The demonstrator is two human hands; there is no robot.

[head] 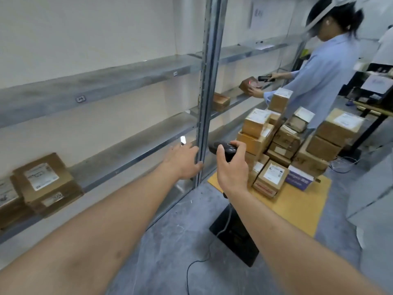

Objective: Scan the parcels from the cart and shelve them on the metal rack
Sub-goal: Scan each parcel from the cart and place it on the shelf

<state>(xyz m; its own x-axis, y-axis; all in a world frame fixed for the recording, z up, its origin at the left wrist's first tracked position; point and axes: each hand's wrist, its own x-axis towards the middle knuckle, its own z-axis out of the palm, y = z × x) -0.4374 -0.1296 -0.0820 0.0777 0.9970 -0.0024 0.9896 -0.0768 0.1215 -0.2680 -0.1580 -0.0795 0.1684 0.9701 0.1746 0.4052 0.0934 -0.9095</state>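
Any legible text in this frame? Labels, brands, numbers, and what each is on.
Nothing reads with certainty.
Brown box low on the cart stack: large print ending in what looks like "ST", partly hidden.
White shipping labels on the cart parcels and on the shelved parcels at left: print and barcodes too small.
Purple package: white lettering blurred.
Rack shelf-edge tags: unreadable.
Wall notice: blurred.

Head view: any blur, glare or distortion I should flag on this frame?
Head view: wide-angle bending curves the metal rack upright and shelves; soft focus leaves parcel labels unreadable; a small bright glare spot sits above the left hand; the right hand holding the scanner is fairly sharp.
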